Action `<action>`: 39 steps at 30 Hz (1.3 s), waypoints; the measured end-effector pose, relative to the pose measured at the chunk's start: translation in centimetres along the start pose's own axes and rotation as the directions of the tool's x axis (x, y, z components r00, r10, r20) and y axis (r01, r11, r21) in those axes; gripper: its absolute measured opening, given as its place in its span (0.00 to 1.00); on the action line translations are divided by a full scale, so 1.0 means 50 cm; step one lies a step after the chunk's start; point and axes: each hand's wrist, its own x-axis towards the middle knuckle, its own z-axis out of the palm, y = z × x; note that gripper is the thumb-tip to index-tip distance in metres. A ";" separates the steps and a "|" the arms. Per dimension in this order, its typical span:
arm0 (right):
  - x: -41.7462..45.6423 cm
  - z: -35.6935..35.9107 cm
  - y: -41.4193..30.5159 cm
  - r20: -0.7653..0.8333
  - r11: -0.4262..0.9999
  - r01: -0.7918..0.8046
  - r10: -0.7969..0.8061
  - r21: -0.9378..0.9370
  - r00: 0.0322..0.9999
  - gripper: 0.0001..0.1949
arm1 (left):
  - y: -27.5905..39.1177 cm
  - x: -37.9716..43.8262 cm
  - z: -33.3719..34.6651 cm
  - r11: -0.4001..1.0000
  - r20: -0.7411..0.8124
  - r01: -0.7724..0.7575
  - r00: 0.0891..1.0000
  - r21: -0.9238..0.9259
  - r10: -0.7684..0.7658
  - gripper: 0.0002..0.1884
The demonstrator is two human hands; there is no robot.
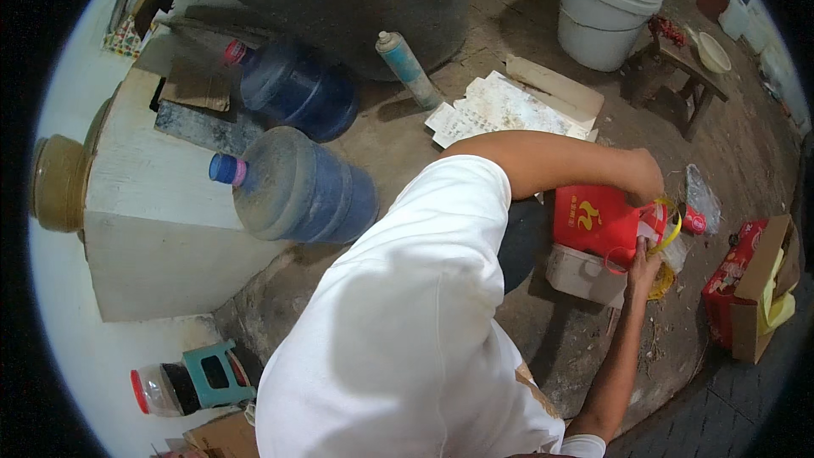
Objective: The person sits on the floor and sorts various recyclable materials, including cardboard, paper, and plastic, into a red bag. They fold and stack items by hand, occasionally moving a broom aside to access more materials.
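A red fabric bag (591,216) with a yellow emblem and writing leans over a whitish plastic box (582,273) on the ground. My left hand (645,177) bends down at the bag's upper edge; its fingertips are hidden, so its grip is unclear. From the near side my right hand (643,264) pinches the bag's mouth, where something pale shows inside. A thin red handle loops beside that hand. Right by the bag's mouth curves a yellow band (673,235), with a yellow basket-like thing (662,283) partly hidden below it.
An open carton (760,305) and clear plastic wrapping (704,200) lie farther right. A wooden stool (683,70), a white bucket (601,22), flattened white board (509,108) and a spray can (407,67) stand or lie beyond my left arm. Two water jugs (305,187) lie leftward.
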 end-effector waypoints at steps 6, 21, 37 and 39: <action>0.008 -0.017 0.064 0.195 1.000 0.007 -0.008 0.005 0.981 0.16 | -0.002 0.015 -0.035 0.987 -0.167 0.094 0.979 -0.132 -0.116 0.12; -0.040 0.010 -0.096 0.313 0.942 0.080 0.027 -0.326 0.949 0.17 | -0.104 0.025 0.065 0.915 0.321 0.235 0.939 -0.329 -0.126 0.12; 0.095 -0.026 0.188 0.470 0.951 0.130 0.018 -0.280 0.883 0.17 | 0.029 -0.004 -0.058 0.956 -0.135 -0.131 0.986 -0.263 0.098 0.12; 0.087 -0.028 0.135 0.460 0.910 0.151 0.047 -0.385 0.887 0.17 | 0.047 -0.026 -0.084 0.958 -0.114 -0.166 0.983 -0.232 0.143 0.10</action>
